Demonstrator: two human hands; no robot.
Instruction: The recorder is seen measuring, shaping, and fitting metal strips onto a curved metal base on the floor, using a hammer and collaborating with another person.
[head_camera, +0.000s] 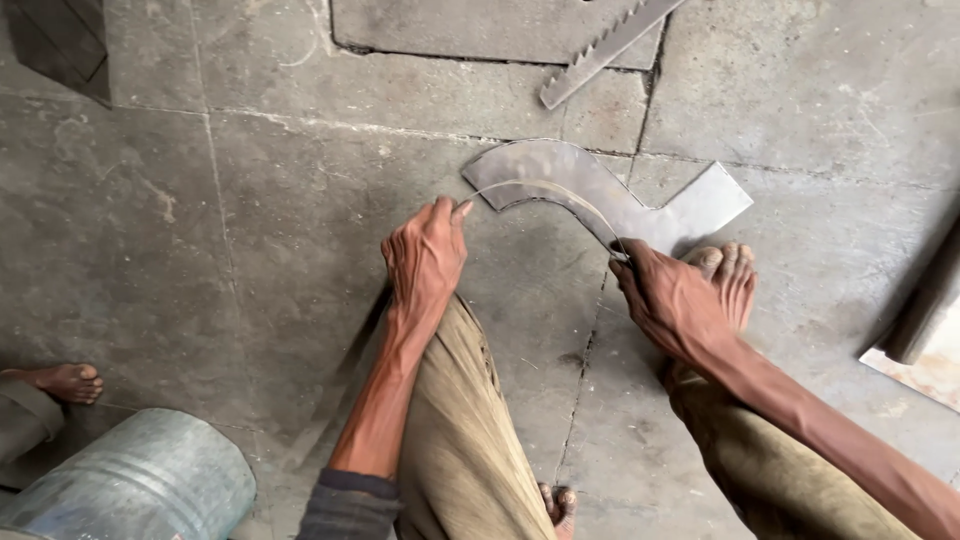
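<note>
On the stone floor, at twelve o'clock: hands are working a curved metal sheet (600, 195).
The left hand (425, 262) and right hand (672, 300) are each pinching an end of a thin curved strip (545, 187); a bare foot (728, 275) is pinning the sheet. Steady foot pressure appears advisable.

— What's the floor?
— Grey stone slabs (200, 230), stained, joints cracked.
— Lying on it?
— A curved sheet-metal cutout (600, 195); a toothed metal strip (600, 50) beyond; a metal drum (140, 480) on its side, near corner.
</note>
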